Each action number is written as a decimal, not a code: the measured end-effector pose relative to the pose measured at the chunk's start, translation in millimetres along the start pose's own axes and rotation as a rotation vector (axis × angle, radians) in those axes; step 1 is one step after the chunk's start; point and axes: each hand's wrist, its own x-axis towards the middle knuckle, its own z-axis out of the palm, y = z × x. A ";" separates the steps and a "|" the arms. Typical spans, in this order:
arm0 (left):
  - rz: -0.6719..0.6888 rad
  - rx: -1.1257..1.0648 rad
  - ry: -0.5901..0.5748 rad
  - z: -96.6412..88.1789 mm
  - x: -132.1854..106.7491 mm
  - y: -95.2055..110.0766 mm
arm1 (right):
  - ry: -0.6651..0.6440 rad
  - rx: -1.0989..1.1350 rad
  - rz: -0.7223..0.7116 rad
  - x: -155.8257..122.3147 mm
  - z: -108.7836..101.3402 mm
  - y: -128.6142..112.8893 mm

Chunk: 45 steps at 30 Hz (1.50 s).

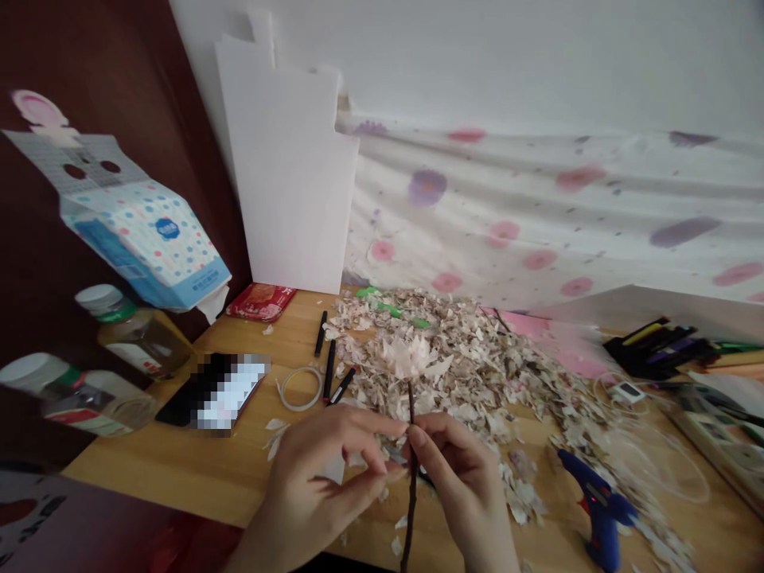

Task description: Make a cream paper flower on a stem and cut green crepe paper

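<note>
My right hand (457, 469) is closed on a thin dark twig (411, 485) that stands upright, topped by a pale flower of petal-like flakes (409, 356). My left hand (325, 477) pinches its fingertips against the twig just beside the right hand's fingers; what the pinch holds, if anything, is too small to name. Both hands hover over the near edge of a wooden table (196, 469), in front of a big heap of pale flakes (471, 366).
A blue glue gun (597, 501) lies at the right. Black pens (328, 362), a white ring (302, 387) and a phone (218, 390) lie left of the heap. Two bottles (134, 334), a tissue pack (146, 239) and white foam board (286, 175) stand at left; dark pens (662, 346) at right.
</note>
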 end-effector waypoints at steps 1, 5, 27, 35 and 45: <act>0.043 -0.006 0.043 -2.4 0.8 3.9 | 0.001 -0.002 -0.003 -0.8 -0.6 1.4; 0.157 -0.002 0.189 -9.9 7.2 15.8 | -0.007 -0.013 -0.015 -3.4 -0.4 7.5; 0.077 0.545 -0.006 -7.9 34.3 29.3 | -0.093 -0.167 -0.151 -6.9 -6.0 13.7; 0.076 0.443 0.075 -6.6 38.7 30.0 | -0.038 -0.144 -0.236 -4.8 0.6 5.5; 0.091 0.378 0.166 -3.3 35.4 28.8 | -0.041 -0.165 -0.117 -8.4 -6.3 16.6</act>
